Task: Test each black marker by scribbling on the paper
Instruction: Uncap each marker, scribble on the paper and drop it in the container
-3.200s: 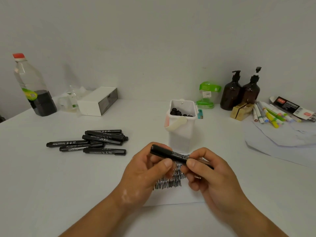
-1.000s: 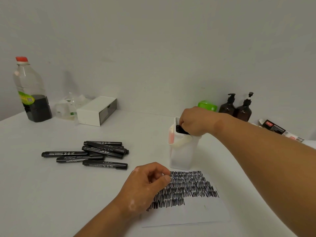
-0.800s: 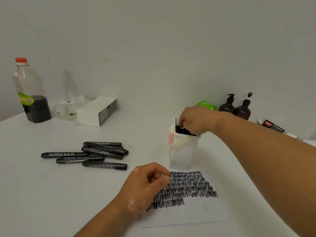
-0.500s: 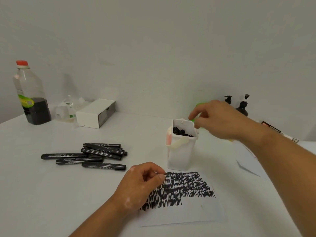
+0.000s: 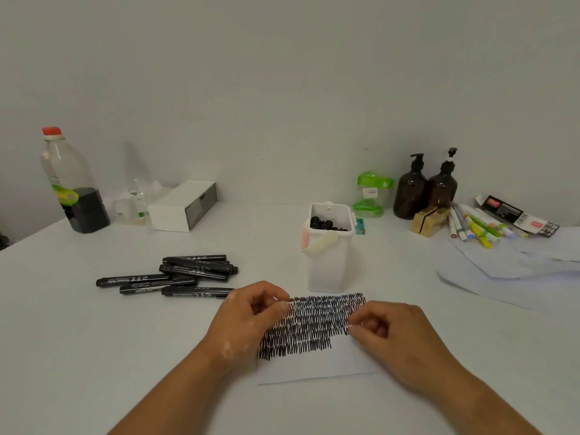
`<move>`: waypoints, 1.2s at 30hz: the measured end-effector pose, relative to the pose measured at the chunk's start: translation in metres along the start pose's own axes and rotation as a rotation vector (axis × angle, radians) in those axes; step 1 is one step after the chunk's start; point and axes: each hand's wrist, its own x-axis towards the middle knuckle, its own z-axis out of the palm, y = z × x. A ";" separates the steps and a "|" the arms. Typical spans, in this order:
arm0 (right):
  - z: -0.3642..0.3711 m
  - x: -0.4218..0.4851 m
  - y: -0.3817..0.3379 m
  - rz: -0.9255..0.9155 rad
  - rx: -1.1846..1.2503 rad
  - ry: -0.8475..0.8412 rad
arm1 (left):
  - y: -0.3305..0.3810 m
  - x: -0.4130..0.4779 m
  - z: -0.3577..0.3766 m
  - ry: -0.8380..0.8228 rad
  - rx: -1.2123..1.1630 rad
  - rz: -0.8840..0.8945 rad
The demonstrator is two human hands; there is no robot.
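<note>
A white paper [image 5: 314, 367] lies in front of me, its upper part filled with black scribbles [image 5: 317, 321]. My left hand [image 5: 248, 317] rests on the paper's left edge with fingers curled, thumb against forefinger, and no marker in it. My right hand [image 5: 392, 335] rests at the paper's right edge, fingers curled too, holding nothing I can see. Several capped black markers [image 5: 175, 274] lie in a pile to the left. A white container [image 5: 328, 265] behind the paper holds more black markers [image 5: 326, 223], ends up.
At the back left stand a plastic bottle [image 5: 72, 183] with dark liquid and a white box [image 5: 183, 205]. At the back right are a green container [image 5: 372, 194], two brown pump bottles [image 5: 426, 186], coloured markers [image 5: 474, 226] and loose sheets [image 5: 518, 268].
My right hand put the marker into the white container, let go, and came back down to the paper's right edge. My left hand stayed on the paper.
</note>
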 end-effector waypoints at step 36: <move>0.001 -0.004 0.001 -0.014 0.112 -0.012 | 0.054 0.011 -0.016 0.047 0.349 0.106</move>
